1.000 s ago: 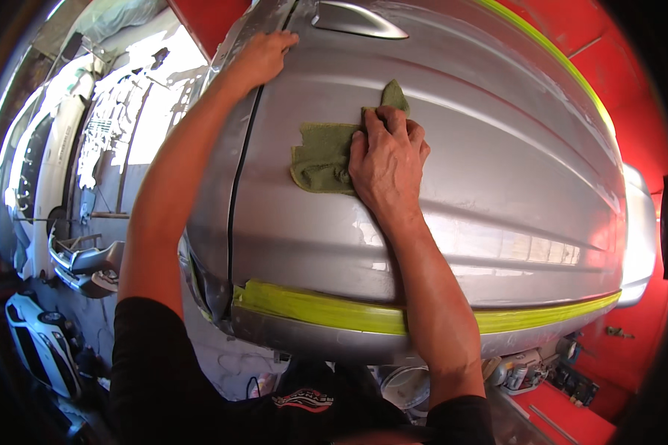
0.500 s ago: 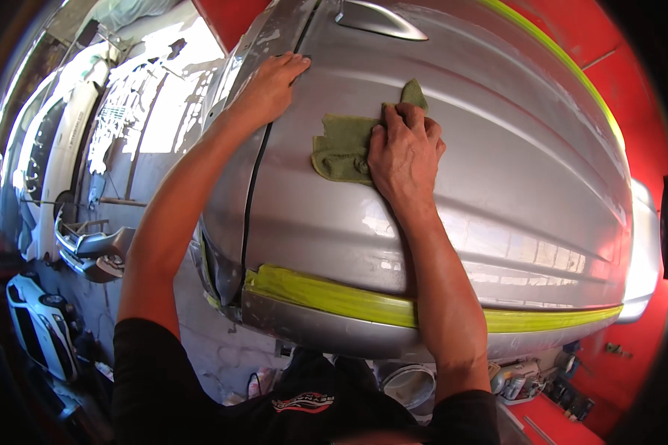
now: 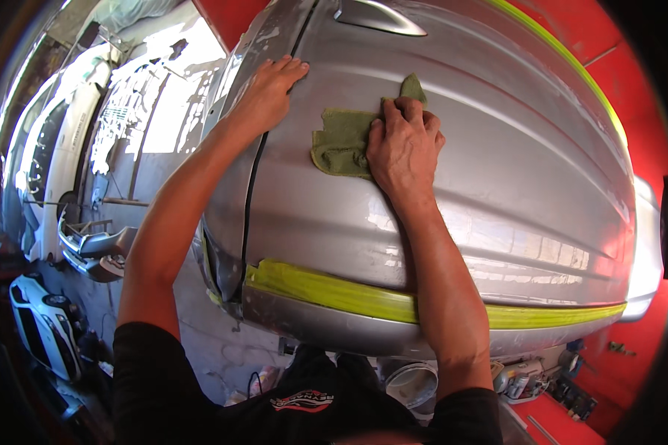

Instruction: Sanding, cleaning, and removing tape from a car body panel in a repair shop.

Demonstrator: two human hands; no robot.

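Observation:
My right hand [image 3: 407,144] presses a dull green scuff pad [image 3: 343,142] onto the silver car roof [image 3: 319,230], fingers bent over it. The pad's flat, ragged-edged part sticks out left of the hand, and a pointed tip shows above the knuckles. What lies under the palm is hidden. My left hand [image 3: 273,93] lies on the roof's left end, fingers stretched out across the dark seam [image 3: 254,178], holding nothing. Beyond both hands sits a fin-shaped antenna [image 3: 382,18].
Yellow-green tape [image 3: 334,291] runs along the near roof edge, and another strip [image 3: 571,44] follows the far edge. A bucket [image 3: 412,384] stands by my legs. Bumper parts [image 3: 100,248] and a white car [image 3: 44,326] are at left. Tools [image 3: 527,378] lie at lower right.
The view has shifted slightly. Both hands and the pad stay at nearly the same spots on the roof, and the right hand keeps its grip.

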